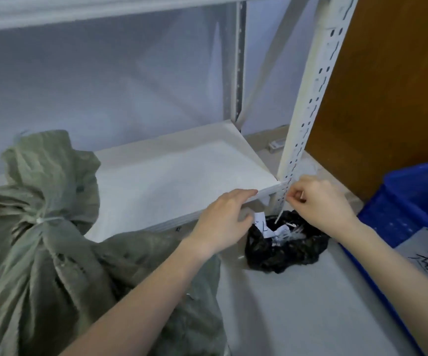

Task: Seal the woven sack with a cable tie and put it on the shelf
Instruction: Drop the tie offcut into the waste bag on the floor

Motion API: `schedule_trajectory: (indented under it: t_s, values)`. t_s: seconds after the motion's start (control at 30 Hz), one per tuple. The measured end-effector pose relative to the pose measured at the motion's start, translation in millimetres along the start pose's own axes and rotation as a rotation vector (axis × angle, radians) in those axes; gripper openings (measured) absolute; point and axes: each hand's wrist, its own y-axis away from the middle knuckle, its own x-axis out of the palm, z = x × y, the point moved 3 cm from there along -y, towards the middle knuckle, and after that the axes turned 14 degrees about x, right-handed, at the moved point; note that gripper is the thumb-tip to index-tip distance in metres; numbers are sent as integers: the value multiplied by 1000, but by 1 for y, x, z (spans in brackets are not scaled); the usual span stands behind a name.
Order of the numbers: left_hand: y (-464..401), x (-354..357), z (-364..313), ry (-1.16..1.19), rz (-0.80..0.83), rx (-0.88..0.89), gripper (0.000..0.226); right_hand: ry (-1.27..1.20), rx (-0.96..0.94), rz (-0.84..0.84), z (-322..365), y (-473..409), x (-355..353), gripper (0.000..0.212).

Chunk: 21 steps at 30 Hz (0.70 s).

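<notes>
A grey-green woven sack (53,253) stands at the left, leaning against the front of the white shelf (177,173). Its neck is cinched by a white cable tie (47,220), and the loose top flops above the tie. My left hand (223,222) hovers flat at the shelf's front edge, fingers apart, holding nothing. My right hand (320,204) is pinched on a thin white cable tie strip (281,214) that hangs down over a black plastic bag (284,242) on the floor.
The black bag holds white ties and paper scraps. A perforated white upright (308,106) of the shelf stands just behind my right hand. A blue plastic crate (408,209) sits at the right, a brown wooden panel (392,86) behind it. The floor is grey.
</notes>
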Motion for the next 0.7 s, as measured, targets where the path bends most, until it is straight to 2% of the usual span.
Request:
schedule_trajectory:
  t_s: [0.2, 0.5, 0.57, 0.7]
  values:
    - [-31, 77, 26, -23, 152, -39, 49, 104, 56, -41, -62, -8, 67, 17]
    - [-41, 130, 60, -24, 229, -116, 51, 217, 79, -33, -97, -35, 137, 7]
    - [-41, 133, 65, -17, 219, -122, 51, 289, 46, 2, -97, -39, 151, 9]
    - [-40, 128, 68, -21, 211, -121, 51, 333, 48, 119, -91, -40, 162, 24]
